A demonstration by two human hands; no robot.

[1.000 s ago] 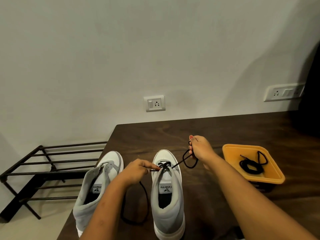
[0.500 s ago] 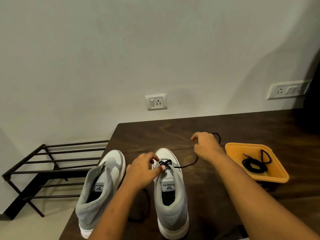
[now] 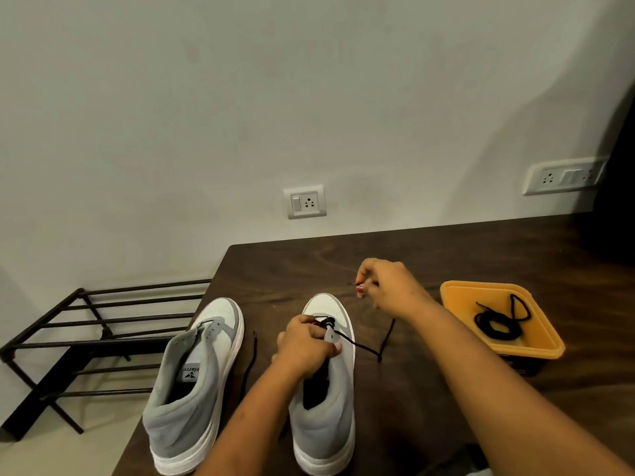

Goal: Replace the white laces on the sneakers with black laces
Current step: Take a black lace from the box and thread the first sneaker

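Observation:
Two grey and white sneakers stand on the dark wooden table, toes pointing away. The left sneaker has no lace in it. The right sneaker has a black lace threaded through its front eyelets. My left hand grips the right sneaker's tongue and eyelet flap. Beyond the toe, my right hand pinches the lace's tip, and the lace runs slack down to the table and back to the eyelets. The other lace end lies between the sneakers.
An orange tub at the right holds a coiled black lace. A black metal shoe rack stands on the floor left of the table. Two wall sockets sit above the table's far edge.
My left hand moved from pinching the lace at the front eyelets to gripping the tongue. My right hand slid along the lace to its tip, and the lace went slack.

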